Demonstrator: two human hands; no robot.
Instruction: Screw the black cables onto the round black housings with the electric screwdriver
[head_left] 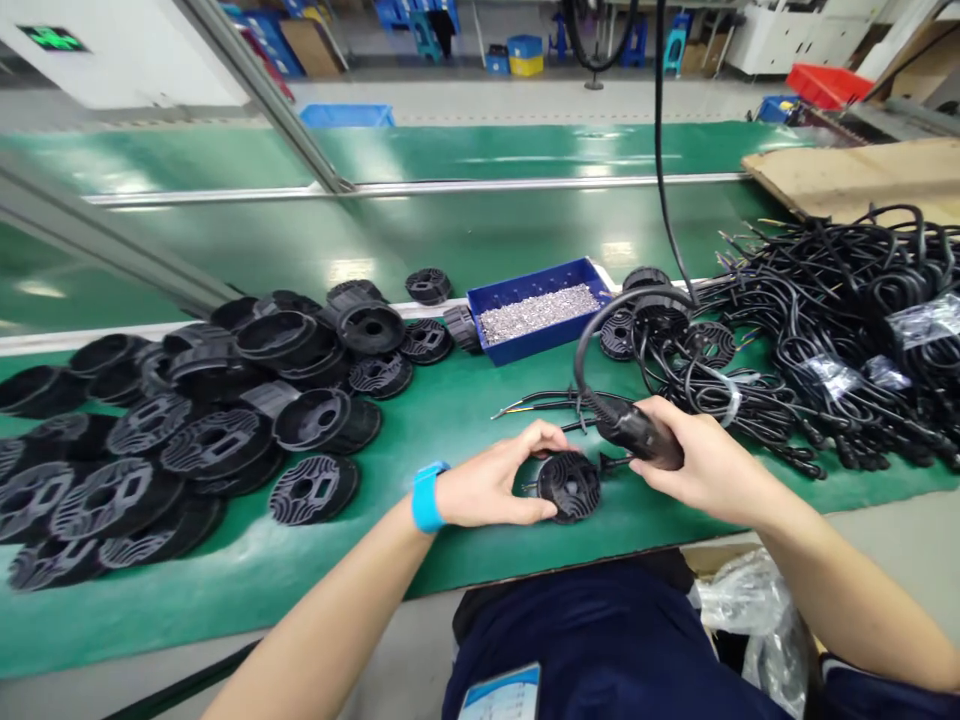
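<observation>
My left hand (495,480), with a blue band at its wrist, has thumb and fingers curved round the left side of a round black plastic housing (571,490) near the table's front edge. Thin wire ends show between that hand and the housing. My right hand (701,460) is closed round a black corded electric screwdriver (637,432), just right of and above the housing. Its thick cord loops up to a cable (661,150) hanging from above. The screwdriver's tip cannot be made out. A short black cable piece (613,462) lies between the screwdriver and the housing.
Many round black housings (217,445) are piled on the left of the green table (420,420). A blue bin (517,347) of small metal parts stands behind my hands. Bundled black cables (817,340) cover the right side, with cardboard (862,180) behind them.
</observation>
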